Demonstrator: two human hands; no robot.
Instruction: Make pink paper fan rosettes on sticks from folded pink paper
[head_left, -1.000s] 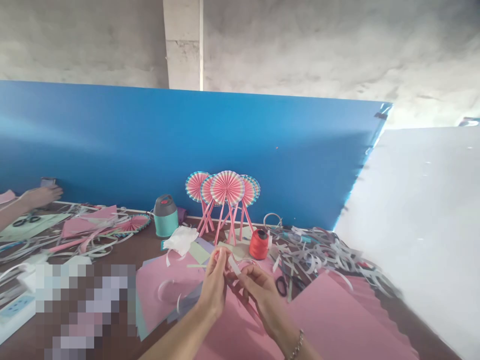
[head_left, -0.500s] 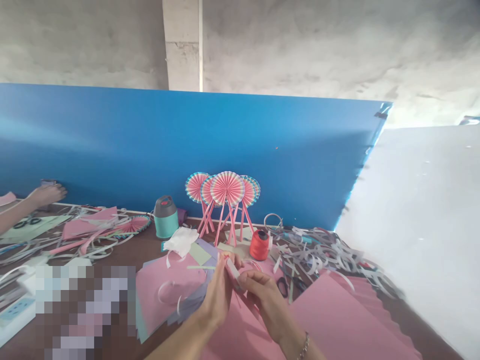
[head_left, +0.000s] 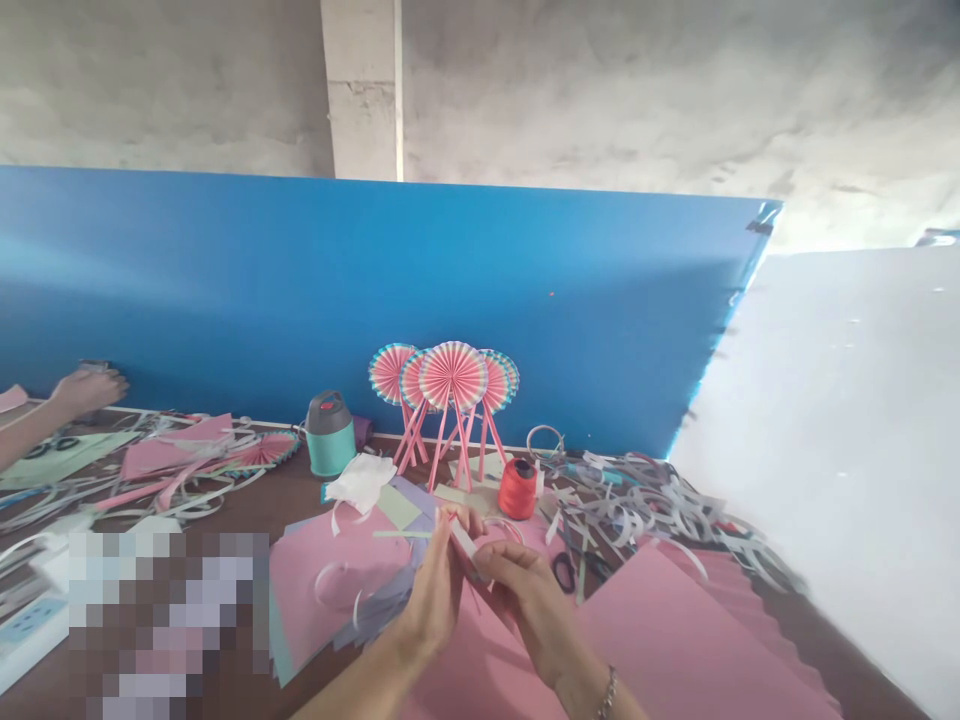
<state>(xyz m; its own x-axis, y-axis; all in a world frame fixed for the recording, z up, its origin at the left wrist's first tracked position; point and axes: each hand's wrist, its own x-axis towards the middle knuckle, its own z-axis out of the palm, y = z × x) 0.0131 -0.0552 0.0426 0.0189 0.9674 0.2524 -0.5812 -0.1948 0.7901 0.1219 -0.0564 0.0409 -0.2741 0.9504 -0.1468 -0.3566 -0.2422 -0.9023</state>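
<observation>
Between my hands is a narrow folded paper strip point(head_left: 464, 541), pink with a white face turned up. My left hand point(head_left: 437, 585) grips its far end, with the fingers wrapped behind it. The thumb and forefinger of my right hand point(head_left: 529, 595) pinch the near end; the other fingers are curled and partly hidden. Below both hands lies a large pink paper sheet point(head_left: 480, 665). Just beyond them stands a red thread spool point(head_left: 517, 490). Black-handled scissors point(head_left: 564, 573) rest right of my right hand.
Several pink pleated paper fans point(head_left: 453, 377) stand against the blue partition point(head_left: 300, 270). A teal-and-grey container point(head_left: 331, 440) and crumpled white tissue point(head_left: 361, 482) are left of them. Paper scraps point(head_left: 637, 510) heap at right. Another person's hand point(head_left: 88, 390) is at far left beside a power strip point(head_left: 34, 635).
Both hands keep their grip on the paper strip, and my right fingertips have shifted very slightly left along it. The whole view has drifted a little.
</observation>
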